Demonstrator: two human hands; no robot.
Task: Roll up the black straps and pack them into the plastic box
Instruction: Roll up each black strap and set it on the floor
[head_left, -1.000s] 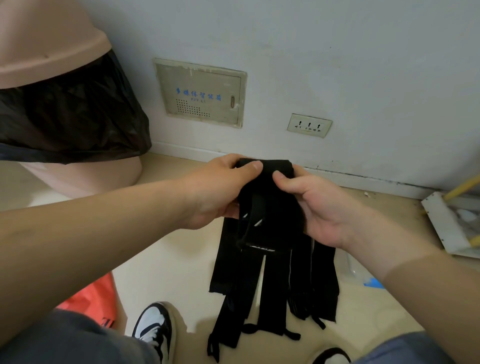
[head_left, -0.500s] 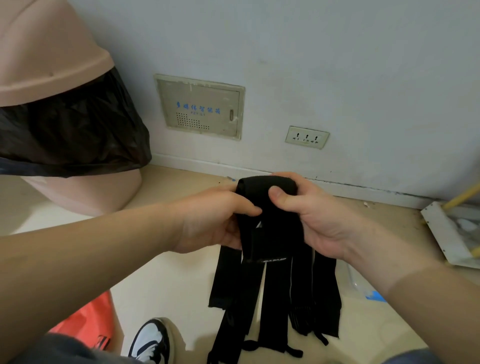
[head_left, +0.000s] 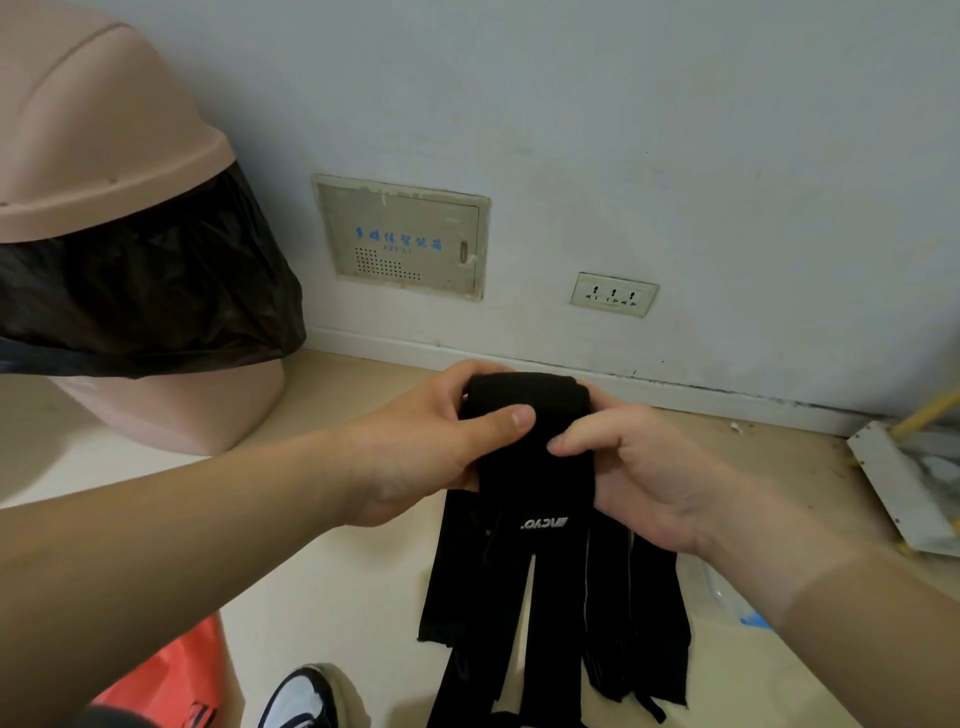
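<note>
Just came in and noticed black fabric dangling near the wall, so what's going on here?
A person holds up a bunch of black straps. The left hand and right hand grip the rolled top end, thumbs pressed on its front. Most of the length hangs loose below, not yet rolled. A pink bin stands at the left.

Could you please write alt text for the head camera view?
A left hand and right hand grip the rolled-over top of a bundle of black straps, whose loose ends hang toward the floor. A pink bin with a black liner stands at left.
</note>
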